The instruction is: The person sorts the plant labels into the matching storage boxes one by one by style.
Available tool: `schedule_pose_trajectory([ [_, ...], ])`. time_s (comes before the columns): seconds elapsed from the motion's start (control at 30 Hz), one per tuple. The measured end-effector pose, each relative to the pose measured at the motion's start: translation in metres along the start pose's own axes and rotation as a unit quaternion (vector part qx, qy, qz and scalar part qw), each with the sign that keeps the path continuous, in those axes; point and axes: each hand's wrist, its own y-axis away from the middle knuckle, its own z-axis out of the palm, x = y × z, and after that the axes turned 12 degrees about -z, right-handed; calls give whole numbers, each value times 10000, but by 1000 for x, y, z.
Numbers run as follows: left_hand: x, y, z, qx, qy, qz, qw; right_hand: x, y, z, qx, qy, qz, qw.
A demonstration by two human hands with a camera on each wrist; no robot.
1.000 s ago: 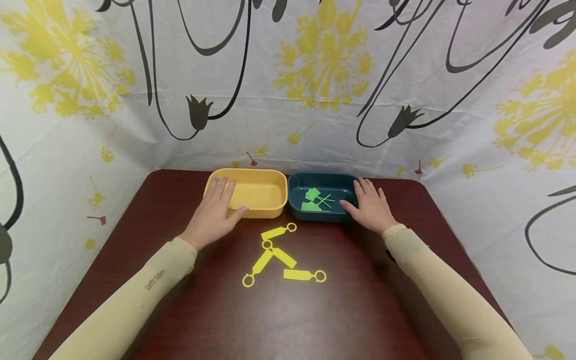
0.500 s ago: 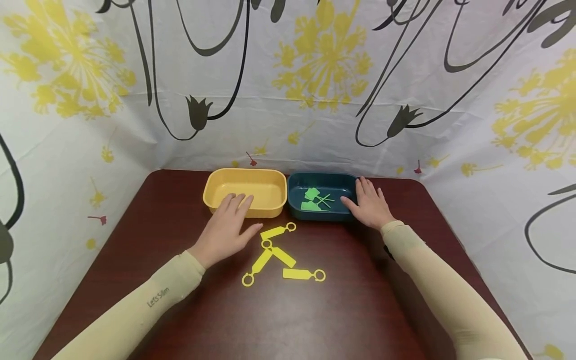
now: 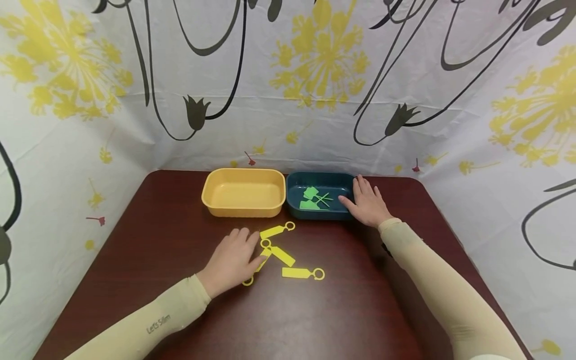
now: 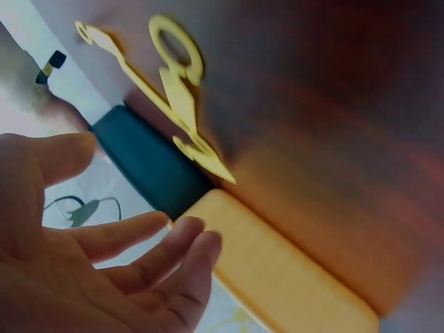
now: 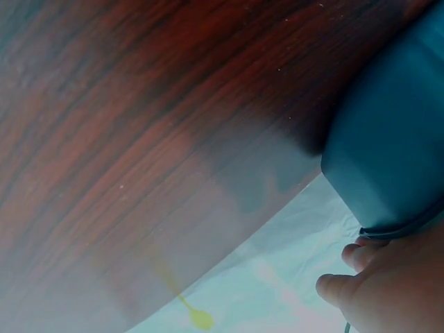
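Several flat yellow tags with ring ends lie on the table: an upper tag (image 3: 272, 232), a middle tag (image 3: 284, 256) and a lower right tag (image 3: 295, 273). My left hand (image 3: 231, 262) hovers low beside them, holding nothing. Its thumb and fingers overlap the leftmost tag (image 3: 264, 258) and partly hide it. In the left wrist view the fingers are loosely bent and spread from the thumb, apart from the tags (image 4: 182, 104). My right hand (image 3: 370, 204) rests on the right end of a dark blue tray (image 3: 315, 215), thumb over the rim, fingers extended along the side.
A yellow tray (image 3: 245, 212) stands left of the blue one, side against side, with nothing in it. Flat green pieces (image 3: 310, 205) lie in the blue tray. Behind the dark brown table (image 3: 342, 310) hangs a flower-patterned cloth (image 3: 270, 100).
My left hand has moved from over the yellow tray toward me and rightward, down to the yellow tags. My right hand stays at the blue tray. Tags and trays keep their places.
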Motion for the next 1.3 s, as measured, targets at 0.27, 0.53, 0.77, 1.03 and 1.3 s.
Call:
schedule_pose_trajectory([
  [0.27, 4, 12, 5, -421, 149, -380, 9983, 0, -1, 0, -9, 50, 14, 10000],
  [0.53, 6, 21, 6, -574, 202, -300, 9977, 0, 0, -1, 3, 77, 6, 10000],
  [0.77, 6, 28, 6, -650, 258, -249, 9972, -2, -1, -1, -17, 132, -14, 9999],
  [1.03, 4, 32, 6, -613, 122, -100, 9980, -4, -1, -2, -18, 79, -53, 10000],
  [1.3, 3, 35, 8, -480, 53, 39, 9988, -4, 1, 0, 0, 49, -34, 10000],
])
